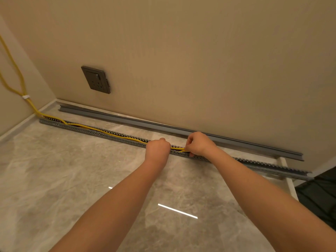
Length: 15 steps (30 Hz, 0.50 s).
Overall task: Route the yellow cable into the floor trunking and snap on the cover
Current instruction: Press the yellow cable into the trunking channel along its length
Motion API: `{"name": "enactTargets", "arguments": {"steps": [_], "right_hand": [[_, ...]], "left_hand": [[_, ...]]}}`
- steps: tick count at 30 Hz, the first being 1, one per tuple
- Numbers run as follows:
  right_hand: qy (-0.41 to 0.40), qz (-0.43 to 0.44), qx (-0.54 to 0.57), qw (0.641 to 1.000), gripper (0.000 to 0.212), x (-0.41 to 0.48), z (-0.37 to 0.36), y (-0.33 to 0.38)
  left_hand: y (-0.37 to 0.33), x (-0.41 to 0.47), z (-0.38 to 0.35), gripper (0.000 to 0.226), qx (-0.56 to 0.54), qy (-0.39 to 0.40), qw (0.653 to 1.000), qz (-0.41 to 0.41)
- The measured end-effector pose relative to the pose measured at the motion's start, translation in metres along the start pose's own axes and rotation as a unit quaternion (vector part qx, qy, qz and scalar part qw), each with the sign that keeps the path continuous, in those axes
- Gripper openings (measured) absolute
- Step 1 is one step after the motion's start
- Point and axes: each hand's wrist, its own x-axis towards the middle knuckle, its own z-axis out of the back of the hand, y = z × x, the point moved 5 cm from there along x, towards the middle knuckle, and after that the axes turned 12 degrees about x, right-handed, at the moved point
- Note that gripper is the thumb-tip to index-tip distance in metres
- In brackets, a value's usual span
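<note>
A grey slotted floor trunking (87,131) runs along the floor from the left corner toward the right. The yellow cable (94,129) comes down the left wall, bound by a white tie, and lies in the trunking's left half. My left hand (157,148) is closed over the cable above the channel. Just to its right, my right hand (199,144) pinches the cable's end at the trunking's edge. A short yellow stretch shows between the two hands. The grey cover (163,126) lies apart, along the foot of the wall behind the trunking.
A dark wall socket (96,80) is set low in the beige wall. The floor (72,170) is glossy marble-look tile. A white threshold strip (289,179) and dark flooring (320,195) lie at the right.
</note>
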Motion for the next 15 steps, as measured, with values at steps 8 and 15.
{"name": "enactTargets", "arguments": {"steps": [8, 15], "right_hand": [[0.030, -0.009, -0.072, 0.997, 0.021, 0.006, -0.005, 0.005], [0.041, -0.013, -0.031, 0.999, 0.015, 0.010, -0.008, -0.001]], "left_hand": [[0.002, -0.002, -0.006, 0.021, -0.037, -0.019, 0.999, 0.017], [-0.028, -0.006, -0.005, 0.029, -0.208, -0.098, 0.972, -0.050]]}}
